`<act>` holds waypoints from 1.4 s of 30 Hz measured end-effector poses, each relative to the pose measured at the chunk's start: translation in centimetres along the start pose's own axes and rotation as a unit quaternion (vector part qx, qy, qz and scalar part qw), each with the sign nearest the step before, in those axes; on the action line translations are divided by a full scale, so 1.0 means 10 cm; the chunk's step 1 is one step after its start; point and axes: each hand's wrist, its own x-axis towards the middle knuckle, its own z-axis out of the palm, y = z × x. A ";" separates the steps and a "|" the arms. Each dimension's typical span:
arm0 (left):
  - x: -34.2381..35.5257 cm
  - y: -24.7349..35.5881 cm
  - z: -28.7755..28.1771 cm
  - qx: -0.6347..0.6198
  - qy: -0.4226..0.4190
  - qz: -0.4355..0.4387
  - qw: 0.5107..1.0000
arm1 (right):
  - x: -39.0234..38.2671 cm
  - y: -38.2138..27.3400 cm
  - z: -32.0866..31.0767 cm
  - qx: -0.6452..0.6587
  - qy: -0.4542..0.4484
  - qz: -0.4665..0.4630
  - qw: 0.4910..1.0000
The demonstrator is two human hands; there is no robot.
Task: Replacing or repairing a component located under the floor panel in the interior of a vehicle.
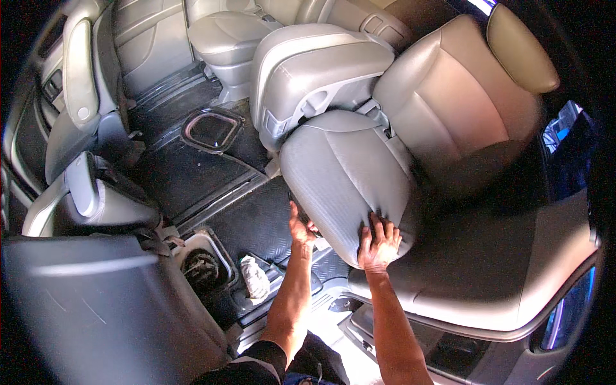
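A grey leather car seat cushion [346, 173] lies before me, joined to a tan backrest [449, 96]. At its near left edge is my left hand [301, 226], one finger stretched up and the others apart beside the seat's lower side. Some of its fingertips are hidden by the cushion's edge. My right hand [380, 242] rests on top of the cushion's near end, fingers spread and pressing on the leather. Neither hand holds a loose object.
A folded seat [321, 64] stands beyond the cushion, a dark seat back [96, 301] at left. On the black floor are a square-framed tray [213, 130], a white cloth [255, 280] and an open bin [205, 260] with dark contents. The door panel [449, 350] borders the right.
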 end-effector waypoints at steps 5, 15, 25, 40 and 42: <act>-0.37 0.04 0.19 0.076 -0.033 0.024 0.996 | 0.11 0.16 -0.16 -0.015 -0.082 -0.036 0.996; -0.67 0.06 0.45 0.243 -0.026 0.099 0.965 | 0.15 0.19 0.04 0.023 -0.020 -0.067 0.997; -0.08 -0.53 0.79 0.243 0.056 0.192 0.949 | 0.54 0.75 0.36 0.024 -0.045 -0.015 0.999; -0.02 -0.70 0.83 0.174 0.013 0.250 0.952 | 0.64 0.87 0.39 0.078 0.025 -0.036 0.996; 0.05 -0.63 0.79 0.228 0.047 0.225 0.946 | 0.78 0.86 0.43 0.059 0.004 -0.056 0.997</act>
